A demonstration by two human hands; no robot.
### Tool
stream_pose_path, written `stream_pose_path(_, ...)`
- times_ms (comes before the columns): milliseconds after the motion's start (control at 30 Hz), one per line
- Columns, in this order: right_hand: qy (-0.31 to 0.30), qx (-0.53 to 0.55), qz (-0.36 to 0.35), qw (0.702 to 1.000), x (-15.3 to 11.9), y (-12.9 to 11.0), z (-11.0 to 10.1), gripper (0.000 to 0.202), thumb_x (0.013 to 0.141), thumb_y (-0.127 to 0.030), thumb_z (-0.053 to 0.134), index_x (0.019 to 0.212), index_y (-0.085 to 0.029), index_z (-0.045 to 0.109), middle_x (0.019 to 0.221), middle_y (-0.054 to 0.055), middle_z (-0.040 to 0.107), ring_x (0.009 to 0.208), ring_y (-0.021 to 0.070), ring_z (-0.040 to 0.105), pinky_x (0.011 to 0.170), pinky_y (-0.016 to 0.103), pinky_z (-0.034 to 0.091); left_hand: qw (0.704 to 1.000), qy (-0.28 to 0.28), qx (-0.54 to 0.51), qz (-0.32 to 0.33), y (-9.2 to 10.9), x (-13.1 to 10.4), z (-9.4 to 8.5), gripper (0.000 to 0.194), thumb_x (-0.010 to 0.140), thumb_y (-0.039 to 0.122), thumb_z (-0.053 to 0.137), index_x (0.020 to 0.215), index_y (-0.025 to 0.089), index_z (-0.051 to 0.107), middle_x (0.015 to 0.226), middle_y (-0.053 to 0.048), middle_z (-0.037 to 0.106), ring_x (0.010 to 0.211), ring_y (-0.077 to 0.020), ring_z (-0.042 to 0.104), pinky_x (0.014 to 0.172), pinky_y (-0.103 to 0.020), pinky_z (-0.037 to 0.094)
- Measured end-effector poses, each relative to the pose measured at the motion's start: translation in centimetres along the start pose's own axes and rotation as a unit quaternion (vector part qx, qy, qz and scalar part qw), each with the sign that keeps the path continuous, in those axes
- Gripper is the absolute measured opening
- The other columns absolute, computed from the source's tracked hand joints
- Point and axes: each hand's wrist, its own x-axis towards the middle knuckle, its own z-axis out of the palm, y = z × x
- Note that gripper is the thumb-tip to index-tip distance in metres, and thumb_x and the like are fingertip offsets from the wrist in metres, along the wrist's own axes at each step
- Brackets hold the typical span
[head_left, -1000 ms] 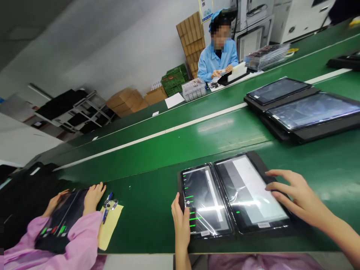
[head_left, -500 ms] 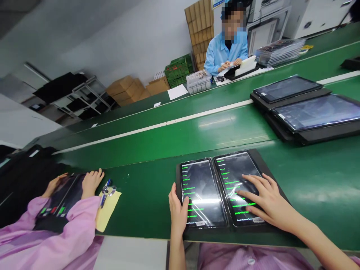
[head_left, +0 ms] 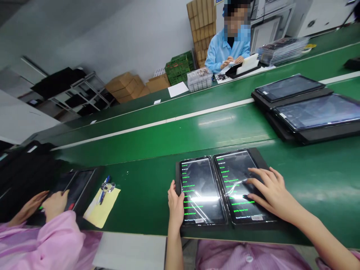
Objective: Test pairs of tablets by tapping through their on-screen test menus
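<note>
Two tablets lie side by side on a black tray at the near edge of the green table. Both the left tablet and the right tablet show dark screens with lists of green text. My left hand grips the left edge of the tray and left tablet, its thumb over the screen's border. Over the right tablet's right side is my right hand, palm down with fingers spread, fingertips at or just above the screen; contact cannot be made out.
More tablets rest on black trays at the right. To the left, a person's hands work over another tray beside a yellow paper with pens. A person in blue sits across the table.
My right hand has shifted slightly right and up over the right tablet. My left hand still holds the tray's edge. The neighbour's hands have moved lower on their tray.
</note>
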Motion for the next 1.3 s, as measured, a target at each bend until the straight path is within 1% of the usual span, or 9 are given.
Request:
stream_pose_path(200, -0.027, -0.012, -0.012, 0.999, 0.6, 0.0, 0.5, 0.04, 0.11, -0.047, 0.038, 0.124, -0.026, 0.069, 0.142, 0.02, 0.052, 0.125, 0.0389, 0.049, 0.109, 0.071, 0.03, 0.997, 0.005, 0.079, -0.007, 0.1, 1.5, 0.1, 0.067, 0.093, 0.04, 0.044, 0.156, 0.022, 0.029, 0.142, -0.016, 0.051, 0.14, -0.0314, 0.05, 0.119, -0.053, 0.037)
stream_pose_path(467, -0.07, -0.008, -0.035, 0.997, 1.3, -0.2, 0.9, 0.033, 0.101, -0.044, 0.061, 0.131, -0.03, 0.067, 0.15, 0.02, 0.043, 0.13, 0.0423, 0.046, 0.108, 0.075, 0.028, 0.997, -0.021, 0.071, -0.008, 1.4, 1.6, -0.2, 0.072, 0.092, 0.043, 0.05, 0.156, 0.019, 0.025, 0.143, -0.019, 0.05, 0.143, -0.0341, 0.046, 0.12, -0.056, 0.034)
stream_pose_path(600, -0.063, 0.036, 0.01, 0.997, 2.3, 2.6, 1.0, 0.041, 0.104, -0.054, 0.05, 0.132, -0.028, 0.063, 0.15, 0.018, 0.045, 0.135, 0.0401, 0.043, 0.113, 0.072, 0.026, 0.997, -0.01, 0.08, -0.015, 1.2, 2.4, 0.2, 0.072, 0.089, 0.041, 0.055, 0.153, 0.02, 0.03, 0.142, -0.019, 0.05, 0.142, -0.0356, 0.045, 0.12, -0.057, 0.033)
stream_pose_path(767, -0.031, 0.212, 0.184, 0.959, 6.0, 8.9, 3.6, 0.066, 0.096, -0.075, 0.044, 0.133, -0.024, 0.061, 0.143, 0.018, 0.055, 0.133, 0.0397, 0.048, 0.112, 0.064, 0.035, 0.996, -0.058, 0.032, -0.054, 1.0, 5.2, -0.6, 0.07, 0.091, 0.039, 0.056, 0.154, 0.02, 0.03, 0.138, -0.017, 0.052, 0.14, -0.0323, 0.049, 0.122, -0.051, 0.032)
stream_pose_path(900, -0.026, 0.344, 0.294, 0.891, 8.8, 11.8, 6.6, 0.063, 0.095, -0.072, 0.036, 0.117, -0.022, 0.067, 0.115, 0.014, 0.071, 0.113, 0.0346, 0.065, 0.103, 0.051, 0.05, 0.991, -0.092, 0.089, -0.023, 4.0, 8.4, -1.3, 0.068, 0.094, 0.047, 0.054, 0.153, 0.017, 0.037, 0.144, -0.021, 0.05, 0.143, -0.0364, 0.046, 0.121, -0.055, 0.033)
stream_pose_path(1033, -0.024, 0.337, 0.315, 0.887, 9.3, 12.4, 8.1, 0.053, 0.093, -0.067, 0.042, 0.101, -0.023, 0.07, 0.108, 0.011, 0.074, 0.107, 0.0351, 0.066, 0.098, 0.049, 0.051, 0.967, -0.123, 0.203, 0.094, 9.9, 11.6, 0.5, 0.044, 0.1, 0.041, 0.045, 0.139, 0.027, 0.06, 0.158, -0.014, 0.046, 0.153, -0.0334, 0.035, 0.126, -0.06, 0.018)
stream_pose_path(1100, -0.023, 0.339, 0.312, 0.887, 9.2, 12.4, 8.2, 0.048, 0.09, -0.063, 0.048, 0.102, -0.023, 0.07, 0.103, 0.01, 0.074, 0.101, 0.0333, 0.067, 0.093, 0.046, 0.053, 0.949, -0.167, 0.215, 0.156, 12.5, 12.5, 2.0, 0.037, 0.102, 0.034, 0.042, 0.123, 0.028, 0.072, 0.153, -0.009, 0.057, 0.15, -0.0292, 0.042, 0.129, -0.056, 0.012)
stream_pose_path(1200, -0.025, 0.345, 0.294, 0.891, 8.9, 12.4, 7.9, 0.043, 0.084, -0.057, 0.057, 0.109, -0.024, 0.07, 0.091, 0.006, 0.073, 0.088, 0.0292, 0.067, 0.086, 0.042, 0.054, 0.923, -0.225, 0.227, 0.216, 14.7, 12.7, 3.8, 0.036, 0.1, 0.029, 0.043, 0.108, 0.024, 0.079, 0.126, -0.009, 0.076, 0.127, -0.0276, 0.065, 0.124, -0.048, 0.031)
stream_pose_path(1300, -0.03, 0.356, 0.256, 0.898, 8.8, 12.3, 7.4, 0.054, 0.074, -0.053, 0.068, 0.12, -0.025, 0.067, 0.097, 0.004, 0.072, 0.095, 0.0296, 0.067, 0.092, 0.043, 0.052, 0.914, -0.24, 0.225, 0.238, 15.0, 12.4, 4.0, 0.031, 0.094, 0.031, 0.058, 0.116, 0.025, 0.078, 0.125, -0.008, 0.076, 0.12, -0.0293, 0.069, 0.118, -0.045, 0.042)
